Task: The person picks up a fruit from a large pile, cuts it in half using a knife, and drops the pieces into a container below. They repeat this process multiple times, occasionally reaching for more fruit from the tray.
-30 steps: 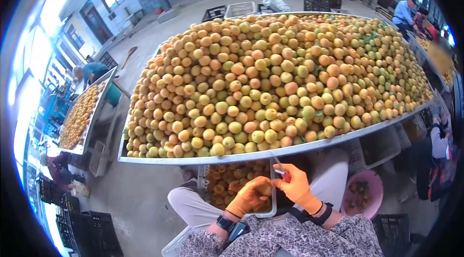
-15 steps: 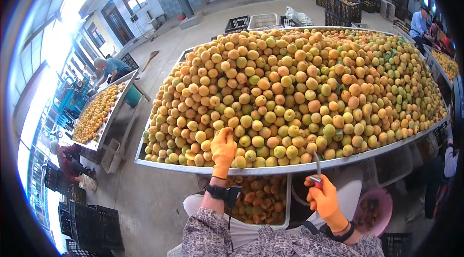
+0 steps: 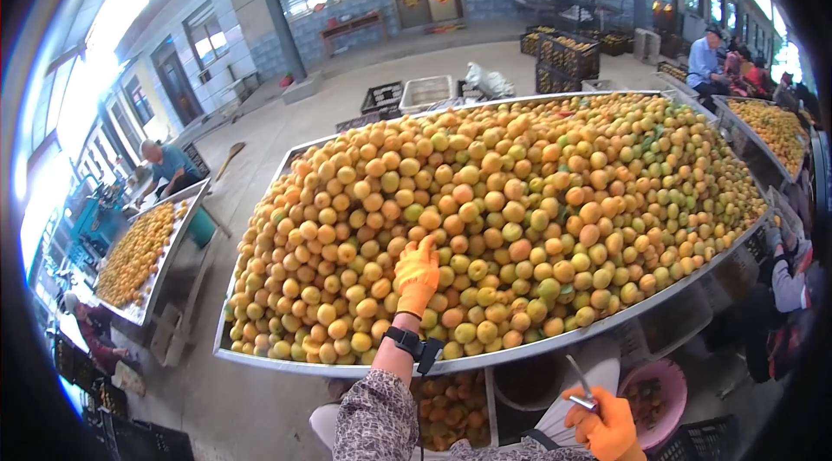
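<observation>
A heap of yellow-orange apricots [image 3: 520, 227] fills a large metal-rimmed table [image 3: 321, 369] in front of me. My left hand [image 3: 418, 275], in an orange glove, reaches onto the heap with its fingers stretched out against the fruit; the fingertips are partly hidden. Low on the right, my right hand [image 3: 608, 428], gloved alike, is closed around a thin, slightly curved metal hand tool [image 3: 582, 381], its tip pointing up and left. Below the rim, by my knees, a container holds cut or split apricots [image 3: 452, 405].
A pink basin [image 3: 672, 383] with dark scraps stands right of my knees. Beyond the table are black crates [image 3: 381, 99] and a white crate [image 3: 425, 94]. Co-workers sit by other fruit tables, one person [image 3: 169, 168] at left, another person [image 3: 706, 62] at far right.
The view has tilted up, so the table sits lower. My left hand has reached farther into the heap. My right hand, still with the tool, is lower and nearer my lap.
</observation>
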The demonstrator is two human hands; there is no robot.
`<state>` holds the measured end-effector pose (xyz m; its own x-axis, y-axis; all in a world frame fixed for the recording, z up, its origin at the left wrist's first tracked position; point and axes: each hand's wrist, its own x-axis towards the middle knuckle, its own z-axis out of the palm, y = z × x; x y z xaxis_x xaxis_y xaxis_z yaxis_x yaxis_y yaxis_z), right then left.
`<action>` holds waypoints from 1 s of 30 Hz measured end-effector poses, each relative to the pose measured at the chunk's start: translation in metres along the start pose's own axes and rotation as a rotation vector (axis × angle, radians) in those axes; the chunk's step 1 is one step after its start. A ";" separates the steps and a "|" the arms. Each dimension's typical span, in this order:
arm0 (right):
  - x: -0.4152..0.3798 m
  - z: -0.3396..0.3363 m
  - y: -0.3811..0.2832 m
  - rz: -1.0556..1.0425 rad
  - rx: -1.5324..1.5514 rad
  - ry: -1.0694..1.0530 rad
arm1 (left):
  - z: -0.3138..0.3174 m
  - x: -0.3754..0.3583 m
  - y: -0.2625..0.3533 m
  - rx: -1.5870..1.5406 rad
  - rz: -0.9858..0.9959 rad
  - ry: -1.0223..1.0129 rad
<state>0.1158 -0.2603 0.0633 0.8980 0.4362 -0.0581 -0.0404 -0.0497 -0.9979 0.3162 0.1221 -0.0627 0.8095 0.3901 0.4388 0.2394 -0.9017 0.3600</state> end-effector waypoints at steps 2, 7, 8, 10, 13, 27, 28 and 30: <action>0.000 0.003 -0.009 0.015 -0.007 0.027 | 0.000 0.009 0.010 0.056 -0.120 -0.082; 0.022 0.007 -0.011 0.045 -0.041 0.071 | -0.039 -0.005 0.026 -0.872 -0.319 -0.017; 0.029 0.009 -0.006 0.015 -0.032 0.071 | -0.008 -0.010 0.000 -1.227 -0.213 0.032; 0.047 0.012 0.016 0.006 0.042 0.038 | -0.062 -0.040 0.016 -1.756 -0.252 -0.294; 0.067 0.034 0.006 0.165 0.224 -0.071 | -0.104 -0.090 0.037 -2.233 -0.334 -0.476; 0.043 0.095 0.034 0.277 0.307 -0.470 | -0.145 -0.231 0.055 -2.361 -0.550 -0.400; 0.042 0.096 0.035 0.277 0.305 -0.470 | -0.145 -0.233 0.057 -2.351 -0.520 -0.391; 0.040 0.098 0.036 0.272 0.268 -0.476 | -0.149 -0.237 0.060 -2.355 -0.542 -0.376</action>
<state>0.1078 -0.1566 0.0222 0.5480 0.7965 -0.2556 -0.4050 -0.0148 -0.9142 0.0584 0.0037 -0.0223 0.9891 0.1433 0.0336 -0.1454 0.9158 0.3745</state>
